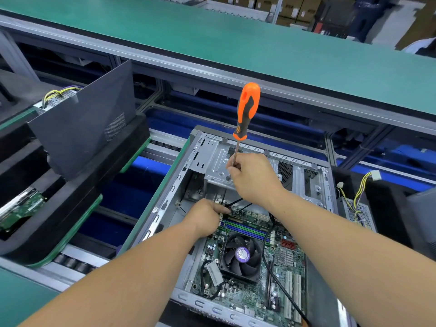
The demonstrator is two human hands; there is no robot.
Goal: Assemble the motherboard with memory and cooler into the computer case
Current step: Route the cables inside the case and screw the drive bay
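An open grey computer case (174,182) lies flat in front of me. Inside it sits the green motherboard (285,274) with a black cooler fan (240,256) and memory slots (245,228). My right hand (254,178) grips the metal shaft of an orange-and-black screwdriver (247,107), which stands upright with its handle on top; the tip is hidden behind the hand. My left hand (205,217) is down at the board's far edge, fingers curled on a thin black cable (236,202) near the memory slots.
A dark side panel (80,128) leans on a black foam tray at the left, with another green board (21,208) below it. A power supply with yellow wires (361,208) sits to the right of the case. A green workbench (236,43) runs across the back.
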